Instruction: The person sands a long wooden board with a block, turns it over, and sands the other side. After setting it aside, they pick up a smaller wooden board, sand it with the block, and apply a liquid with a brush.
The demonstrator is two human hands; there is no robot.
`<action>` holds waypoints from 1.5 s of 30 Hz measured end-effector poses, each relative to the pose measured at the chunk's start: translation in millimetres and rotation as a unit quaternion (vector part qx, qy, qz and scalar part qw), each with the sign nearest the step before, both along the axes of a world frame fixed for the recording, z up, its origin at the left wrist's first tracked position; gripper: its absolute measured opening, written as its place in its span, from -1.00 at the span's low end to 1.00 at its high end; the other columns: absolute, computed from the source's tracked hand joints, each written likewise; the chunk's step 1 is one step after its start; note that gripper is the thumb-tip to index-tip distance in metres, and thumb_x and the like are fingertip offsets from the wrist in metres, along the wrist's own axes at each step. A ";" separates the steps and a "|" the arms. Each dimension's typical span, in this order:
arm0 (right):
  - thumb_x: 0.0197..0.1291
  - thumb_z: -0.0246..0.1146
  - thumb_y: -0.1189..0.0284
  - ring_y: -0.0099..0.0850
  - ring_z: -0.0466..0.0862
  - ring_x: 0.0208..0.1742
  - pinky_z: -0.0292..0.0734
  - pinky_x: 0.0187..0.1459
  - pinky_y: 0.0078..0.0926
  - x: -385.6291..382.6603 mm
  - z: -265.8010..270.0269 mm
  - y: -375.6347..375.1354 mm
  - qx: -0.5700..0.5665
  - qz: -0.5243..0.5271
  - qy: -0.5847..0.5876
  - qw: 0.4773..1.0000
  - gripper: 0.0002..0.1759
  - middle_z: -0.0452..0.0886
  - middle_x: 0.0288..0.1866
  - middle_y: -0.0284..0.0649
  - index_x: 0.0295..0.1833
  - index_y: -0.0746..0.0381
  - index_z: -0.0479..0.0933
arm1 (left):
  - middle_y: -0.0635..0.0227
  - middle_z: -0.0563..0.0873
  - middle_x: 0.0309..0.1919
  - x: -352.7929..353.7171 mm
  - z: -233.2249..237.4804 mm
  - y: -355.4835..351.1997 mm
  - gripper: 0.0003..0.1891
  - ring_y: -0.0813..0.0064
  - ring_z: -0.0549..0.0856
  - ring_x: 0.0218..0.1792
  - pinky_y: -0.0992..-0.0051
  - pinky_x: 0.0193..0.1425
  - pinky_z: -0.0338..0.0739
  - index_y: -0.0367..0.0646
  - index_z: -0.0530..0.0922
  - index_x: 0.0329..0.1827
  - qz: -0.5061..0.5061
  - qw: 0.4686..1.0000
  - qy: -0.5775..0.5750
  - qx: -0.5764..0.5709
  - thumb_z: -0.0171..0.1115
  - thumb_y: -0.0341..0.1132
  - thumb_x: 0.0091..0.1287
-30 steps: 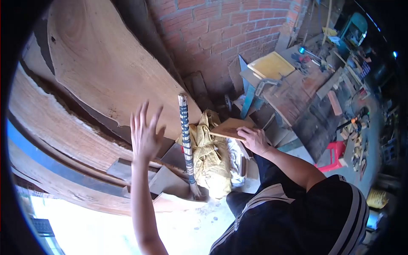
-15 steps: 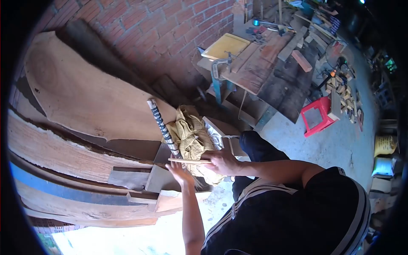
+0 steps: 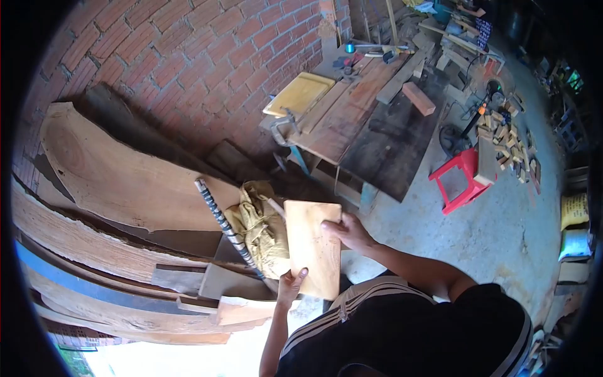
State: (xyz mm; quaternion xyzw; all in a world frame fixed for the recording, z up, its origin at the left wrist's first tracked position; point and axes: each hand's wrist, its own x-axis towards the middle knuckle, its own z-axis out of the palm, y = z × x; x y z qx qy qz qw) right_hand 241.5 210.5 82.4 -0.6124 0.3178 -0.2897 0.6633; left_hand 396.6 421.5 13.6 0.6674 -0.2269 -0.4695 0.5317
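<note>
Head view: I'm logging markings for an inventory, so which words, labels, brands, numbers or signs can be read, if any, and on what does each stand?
None can be read anywhere in this view.
Yellow bag at the far right: dark marks that may be print, too small and blurred to read.
Held wooden board: no lettering shows on the face toward the camera.

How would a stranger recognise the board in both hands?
From the red brick wall, go down to the crumpled yellowish sack. Just right of it, the left hand and right hand hold the board: pale, straight-edged and rectangular, unlike the large, irregularly edged slabs at left.
</note>
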 end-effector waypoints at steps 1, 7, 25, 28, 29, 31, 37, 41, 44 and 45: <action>0.39 0.26 0.18 -0.48 0.72 -0.34 0.61 -0.32 -0.47 -27.8 -2.2 -14.3 -0.008 0.006 0.001 1.000 -0.66 0.69 -0.25 -0.33 0.06 0.20 0.56 | 0.38 0.78 -0.26 -12.8 -2.2 -14.0 -0.58 0.69 0.69 -0.26 0.59 -0.13 0.59 -0.33 0.69 -0.04 -0.003 0.999 -0.006 0.043 0.44 -0.08 0.32; 0.41 0.22 0.12 -0.39 0.73 -0.07 0.68 -0.14 -0.41 -226.6 -30.9 -78.0 0.151 -0.104 0.041 0.982 -0.59 0.66 -0.04 -0.25 0.20 0.15 0.48 | 0.24 0.77 -0.10 -157.6 9.9 -115.2 -0.45 0.55 0.74 -0.18 0.52 -0.01 0.64 -0.37 0.58 0.16 0.036 0.990 0.133 0.005 0.34 -0.01 0.39; 0.44 0.17 0.15 -0.49 0.71 -0.19 0.64 -0.17 -0.54 -334.1 -72.4 -178.3 0.209 0.009 0.070 0.975 -0.60 0.68 -0.08 -0.24 0.22 0.17 0.52 | 0.26 0.78 -0.22 -208.5 13.7 -252.6 -0.44 0.54 0.75 -0.28 0.51 -0.16 0.64 -0.43 0.63 0.06 0.108 0.992 -0.044 -0.042 0.38 0.02 0.35; 0.48 0.13 0.19 -0.50 0.71 -0.16 0.63 -0.15 -0.54 -320.7 -100.0 -215.1 0.117 0.125 0.093 0.981 -0.62 0.68 -0.09 -0.25 0.23 0.19 0.53 | 0.26 0.78 -0.27 -175.0 -14.8 -275.0 -0.46 0.56 0.75 -0.30 0.51 -0.18 0.64 -0.40 0.64 0.04 0.097 0.992 -0.083 0.003 0.38 0.01 0.35; 0.50 0.11 0.21 -0.49 0.71 -0.12 0.63 -0.13 -0.51 -317.0 -107.9 -239.5 0.049 0.173 0.116 0.977 -0.63 0.67 -0.08 -0.27 0.23 0.19 0.52 | 0.26 0.79 -0.29 -161.7 -25.6 -289.2 -0.47 0.57 0.75 -0.31 0.50 -0.19 0.63 -0.39 0.65 0.03 0.105 0.989 -0.105 -0.009 0.39 0.01 0.34; 0.49 0.13 0.19 -0.50 0.71 -0.13 0.62 -0.15 -0.52 -317.5 -93.9 -267.1 0.050 0.178 0.191 0.964 -0.63 0.67 -0.11 -0.29 0.22 0.19 0.54 | 0.27 0.79 -0.31 -142.2 -34.9 -298.8 -0.49 0.58 0.74 -0.31 0.49 -0.18 0.63 -0.35 0.66 0.01 0.093 0.983 -0.155 0.043 0.40 0.01 0.33; 0.43 0.20 0.22 -0.49 0.74 -0.20 0.60 -0.21 -0.54 -310.5 -83.1 -365.4 -0.068 0.264 0.230 0.934 -0.66 0.71 -0.21 -0.25 0.13 0.21 0.60 | 0.29 0.78 -0.35 -124.7 -12.2 -335.7 -0.53 0.57 0.75 -0.29 0.52 -0.21 0.62 -0.38 0.67 -0.05 0.057 0.996 -0.055 0.037 0.38 -0.04 0.36; 0.46 0.18 0.34 -0.60 0.65 -0.33 0.54 -0.34 -0.62 -228.0 -59.1 -431.9 -0.012 0.199 0.147 0.969 -0.78 0.66 -0.32 -0.35 0.03 0.22 0.61 | 0.33 0.78 -0.38 -132.4 -5.7 -357.6 -0.52 0.55 0.76 -0.34 0.46 -0.26 0.63 -0.38 0.67 -0.04 0.145 0.983 -0.107 0.021 0.39 -0.03 0.36; 0.44 0.19 0.35 -0.65 0.60 -0.39 0.50 -0.40 -0.62 -127.6 -54.7 -489.8 -0.060 0.232 0.126 0.963 -0.79 0.65 -0.34 -0.37 0.00 0.24 0.59 | 0.16 0.80 -0.35 -134.2 -20.8 -356.3 -0.38 0.38 0.81 -0.31 0.37 -0.18 0.65 -0.31 0.70 -0.05 0.091 0.955 -0.184 0.214 0.42 0.18 0.23; 0.43 0.20 0.35 -0.67 0.60 -0.40 0.49 -0.40 -0.62 -90.4 -59.6 -509.4 -0.085 0.245 0.120 0.958 -0.79 0.66 -0.34 -0.36 0.01 0.25 0.59 | 0.13 0.77 -0.41 -138.1 -37.3 -353.4 -0.35 0.18 0.80 -0.34 0.27 -0.20 0.65 -0.25 0.72 -0.12 0.073 0.940 -0.252 0.216 0.40 0.27 0.17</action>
